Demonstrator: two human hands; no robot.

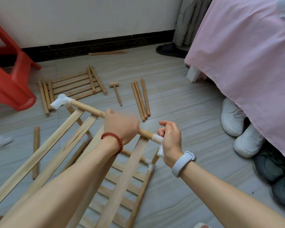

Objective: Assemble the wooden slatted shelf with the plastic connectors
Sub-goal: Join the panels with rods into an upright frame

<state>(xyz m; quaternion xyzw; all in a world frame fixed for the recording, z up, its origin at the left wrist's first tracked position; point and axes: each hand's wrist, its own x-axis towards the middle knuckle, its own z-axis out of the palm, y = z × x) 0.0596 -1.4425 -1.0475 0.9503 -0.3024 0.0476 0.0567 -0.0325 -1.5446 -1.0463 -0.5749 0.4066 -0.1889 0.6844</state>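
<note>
A part-built wooden slatted shelf [79,134] stands tilted on the floor in front of me. Its top round rail [87,107] runs from a white plastic connector [61,100] at the far left to another white connector [158,139] at the right. My left hand [121,125], with a red bead bracelet, grips the rail near its middle. My right hand [170,138], with a pale wristband, grips the right connector at the rail's end. A lower slatted panel [122,183] lies beneath, joined by a further white connector [149,162].
Another slatted panel [76,85], loose wooden rods [140,99] [36,152] [107,53], and a small wooden mallet [116,92] lie on the tiled floor. A red plastic stool [10,76] stands at left. A pink-covered bed [247,55] and shoes [237,127] are at right. A loose white connector [2,140] lies at far left.
</note>
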